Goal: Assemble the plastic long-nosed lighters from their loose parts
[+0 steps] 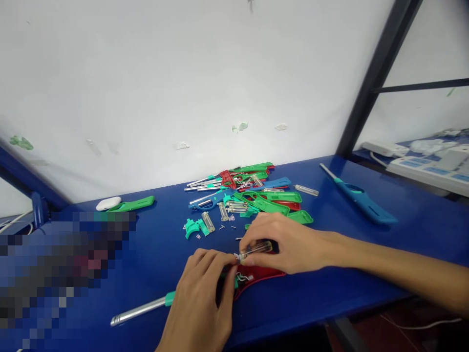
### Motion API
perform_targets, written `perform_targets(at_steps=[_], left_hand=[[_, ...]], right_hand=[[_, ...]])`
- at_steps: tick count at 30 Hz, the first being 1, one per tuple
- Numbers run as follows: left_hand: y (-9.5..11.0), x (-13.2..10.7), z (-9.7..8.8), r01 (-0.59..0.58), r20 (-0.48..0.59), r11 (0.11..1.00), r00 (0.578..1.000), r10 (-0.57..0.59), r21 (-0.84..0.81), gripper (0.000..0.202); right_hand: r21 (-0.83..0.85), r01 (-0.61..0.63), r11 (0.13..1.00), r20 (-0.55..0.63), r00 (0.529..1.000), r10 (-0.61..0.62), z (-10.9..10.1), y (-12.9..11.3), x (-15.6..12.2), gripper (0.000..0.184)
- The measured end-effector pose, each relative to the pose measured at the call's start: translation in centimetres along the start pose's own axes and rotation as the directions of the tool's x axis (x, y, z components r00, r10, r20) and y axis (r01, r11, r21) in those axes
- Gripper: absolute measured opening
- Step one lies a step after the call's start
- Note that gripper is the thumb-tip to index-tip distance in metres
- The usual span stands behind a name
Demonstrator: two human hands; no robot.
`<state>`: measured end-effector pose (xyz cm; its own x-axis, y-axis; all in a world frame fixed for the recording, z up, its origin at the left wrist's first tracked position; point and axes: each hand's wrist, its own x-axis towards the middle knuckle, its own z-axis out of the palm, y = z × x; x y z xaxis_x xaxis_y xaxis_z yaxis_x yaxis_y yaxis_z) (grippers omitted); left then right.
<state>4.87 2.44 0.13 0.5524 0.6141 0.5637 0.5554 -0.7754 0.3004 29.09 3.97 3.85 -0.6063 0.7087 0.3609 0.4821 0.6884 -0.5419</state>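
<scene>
My right hand (286, 242) pinches a clear lighter fuel tank (258, 248) between thumb and fingers. At the tank's left end sits a small whitish part (236, 256). The fingertips of my left hand (201, 293) close on that part, thumb and index finger nearly together. Beneath both hands lies a utility lighter with an opened red handle shell (262, 276), a white wire (244, 277) showing inside. Its metal barrel (141, 310) with a teal collar sticks out to the left, past my left hand, which covers the lighter's middle.
Behind my hands is a pile of opened lighters (227, 181), green shells (274, 196), several clear tanks (208, 222), teal triggers (191, 228) and small screws. A blue lighter (359, 198) lies right. A green shell (135, 203) touches a white object (108, 203) at left. Power strips (428, 171) stand far right.
</scene>
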Motion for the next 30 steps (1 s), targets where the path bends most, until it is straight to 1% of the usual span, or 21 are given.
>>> perform_targets(at_steps=[9,17,22,26,30], left_hand=[[0.24,-0.57,0.01,-0.002,-0.033,1.0,0.999,0.001,-0.017,0.016],[0.51,-0.27,0.01,-0.021,-0.054,0.999,0.998,0.019,-0.036,0.016],[0.6,-0.35,-0.02,-0.028,-0.059,0.999,0.998,0.026,-0.033,0.017],[0.6,-0.29,-0.07,-0.025,-0.053,0.999,0.998,0.023,-0.031,0.017],[0.62,-0.25,-0.13,-0.021,-0.046,0.999,0.999,0.019,-0.03,0.016]], right_hand=[[0.017,0.024,1.0,0.025,0.999,-0.025,-0.15,0.13,-0.2,0.021],[0.0,0.031,1.0,0.003,1.0,-0.031,-0.08,-0.43,-0.26,0.018],[-0.014,0.025,1.0,0.022,0.999,-0.024,-0.07,-0.4,-0.37,0.016],[-0.008,0.05,0.999,-0.006,0.999,-0.05,0.01,-0.4,-0.46,0.015],[-0.013,0.031,0.999,-0.009,0.999,-0.031,0.02,-0.46,-0.49,0.016]])
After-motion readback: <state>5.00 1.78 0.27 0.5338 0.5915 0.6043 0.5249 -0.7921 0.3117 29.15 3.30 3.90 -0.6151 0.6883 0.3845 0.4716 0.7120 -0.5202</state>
